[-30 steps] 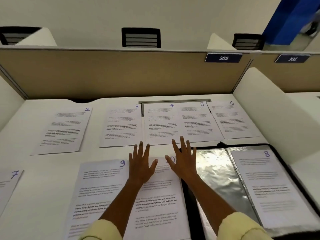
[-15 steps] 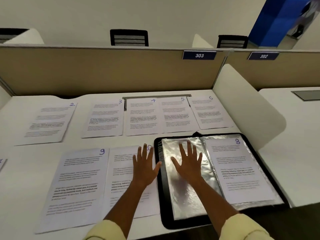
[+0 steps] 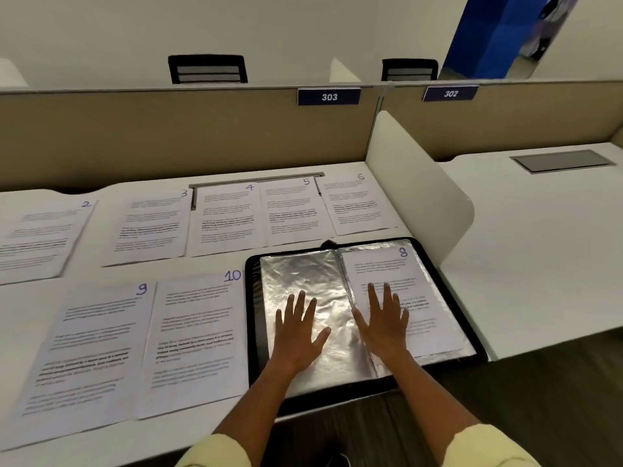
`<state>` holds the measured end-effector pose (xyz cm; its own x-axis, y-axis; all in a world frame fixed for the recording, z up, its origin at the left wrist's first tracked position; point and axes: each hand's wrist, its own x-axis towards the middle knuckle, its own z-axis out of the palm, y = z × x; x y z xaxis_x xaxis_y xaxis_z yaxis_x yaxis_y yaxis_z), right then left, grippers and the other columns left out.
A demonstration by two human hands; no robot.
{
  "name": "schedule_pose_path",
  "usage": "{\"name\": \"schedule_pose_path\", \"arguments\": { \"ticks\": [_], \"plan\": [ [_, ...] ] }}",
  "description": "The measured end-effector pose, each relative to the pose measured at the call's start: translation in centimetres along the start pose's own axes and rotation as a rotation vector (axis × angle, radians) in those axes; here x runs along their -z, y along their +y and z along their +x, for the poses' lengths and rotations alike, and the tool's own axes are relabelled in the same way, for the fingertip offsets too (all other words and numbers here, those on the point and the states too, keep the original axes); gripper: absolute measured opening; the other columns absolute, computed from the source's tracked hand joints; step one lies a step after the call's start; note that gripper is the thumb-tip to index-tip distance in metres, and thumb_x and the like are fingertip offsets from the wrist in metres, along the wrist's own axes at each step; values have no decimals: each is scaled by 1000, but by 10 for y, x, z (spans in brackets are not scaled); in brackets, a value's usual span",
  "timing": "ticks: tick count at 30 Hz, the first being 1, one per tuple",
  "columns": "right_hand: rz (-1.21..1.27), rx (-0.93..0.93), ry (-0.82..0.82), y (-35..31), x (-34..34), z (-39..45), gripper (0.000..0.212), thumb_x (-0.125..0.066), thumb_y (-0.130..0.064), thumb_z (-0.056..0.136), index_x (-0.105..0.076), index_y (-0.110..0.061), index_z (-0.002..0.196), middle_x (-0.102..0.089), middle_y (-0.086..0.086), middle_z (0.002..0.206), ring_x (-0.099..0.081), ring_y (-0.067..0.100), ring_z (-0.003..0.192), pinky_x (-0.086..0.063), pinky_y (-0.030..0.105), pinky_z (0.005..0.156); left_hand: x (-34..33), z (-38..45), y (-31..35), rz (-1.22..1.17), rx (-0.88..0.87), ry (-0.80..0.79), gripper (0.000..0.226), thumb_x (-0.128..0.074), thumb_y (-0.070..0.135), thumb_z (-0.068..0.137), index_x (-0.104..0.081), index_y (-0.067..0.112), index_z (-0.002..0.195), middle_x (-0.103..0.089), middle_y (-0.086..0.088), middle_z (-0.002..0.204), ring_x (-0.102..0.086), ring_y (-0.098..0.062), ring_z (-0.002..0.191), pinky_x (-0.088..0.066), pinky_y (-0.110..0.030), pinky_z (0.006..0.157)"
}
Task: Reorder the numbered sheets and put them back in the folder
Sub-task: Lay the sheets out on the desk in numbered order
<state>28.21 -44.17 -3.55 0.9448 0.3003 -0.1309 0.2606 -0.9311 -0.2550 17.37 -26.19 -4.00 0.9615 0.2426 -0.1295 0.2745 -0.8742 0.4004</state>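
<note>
The folder lies open on the desk, near its front edge. The left hand lies flat on the shiny empty left page, fingers spread wide, holding nothing. The right hand lies flat too, fingers spread, on sheet 8 in the right page. Sheets 9 and 10 lie just left of the folder. Sheets 2, 3, 4, 5 and 6 lie in a row behind.

Office or study hall, partitioned white desks; numbered seat plates, mesh chairs behind divider
</note>
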Motion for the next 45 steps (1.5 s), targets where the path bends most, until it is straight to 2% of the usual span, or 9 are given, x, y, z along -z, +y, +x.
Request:
{"name": "schedule_pose_path", "arguments": {
  "ticks": [5,13,17,24,29,31,35,38,45],
  "plan": [
    [7,-83,-47,47,14,-3,77,-30,-61,101,10,-28,159,12,10,167,2,35,154,-4,55,122,-20,6,42,9,-43,-81,76,-28,64,98,1,28,158,22,4,162,28,-18,146,11,-48,120],
    [55,-176,-25,108,30,0,77,-44,-53,101,-5,-22,160,-5,17,166,-12,35,152,-16,51,123,-37,18,94,2,-75,-214,80,-35,62,97,4,27,157,18,-1,164,23,-21,148,13,-47,119],
    [158,-213,-53,126,32,3,78,-53,-47,99,-11,-20,159,-25,15,160,-28,35,146,-33,50,116,-43,21,104,18,-72,-264,81,-37,61,97,5,26,157,17,-5,164,21,-22,149,13,-47,119],
    [302,-291,62,131,38,5,69,-69,-25,92,-34,-18,151,-50,15,139,-44,36,127,-42,49,100,-48,23,107,-21,-68,-246,79,-41,55,99,2,24,157,16,-9,164,20,-24,150,11,-45,120],
    [537,-362,175,139,31,5,45,-61,-7,94,-51,-14,137,-58,15,120,-55,34,114,-47,52,96,-49,22,105,-91,-67,-208,75,-44,51,99,-4,24,157,9,-7,165,14,-23,151,8,-43,120],
    [655,-364,202,139,33,3,31,-56,-3,96,-58,-11,126,-61,10,107,-61,29,102,-52,44,84,-50,23,104,-114,-56,-182,74,-45,51,99,-7,25,157,3,-7,165,9,-23,152,3,-43,122],
    [707,-378,250,140,40,-1,8,-59,-7,97,-66,-7,98,-61,3,90,-62,23,86,-43,27,63,-49,27,105,-150,-31,-109,73,-50,49,97,-16,22,156,-12,-11,163,-7,-26,151,-11,-42,122],
    [712,-384,268,142,43,-3,9,-59,-12,98,-67,-7,96,-61,0,85,-59,18,79,-38,21,58,-44,31,107,-216,-3,-73,70,-55,46,96,-24,21,154,-23,-10,160,-17,-25,148,-19,-43,120],
    [747,-393,311,149,43,-2,16,-56,-19,102,-68,-10,103,-63,1,90,-59,20,83,-41,30,65,-36,36,115,-361,115,7,66,-59,43,95,-33,20,151,-34,-3,156,-28,-25,143,-25,-41,116]
  ]
}}
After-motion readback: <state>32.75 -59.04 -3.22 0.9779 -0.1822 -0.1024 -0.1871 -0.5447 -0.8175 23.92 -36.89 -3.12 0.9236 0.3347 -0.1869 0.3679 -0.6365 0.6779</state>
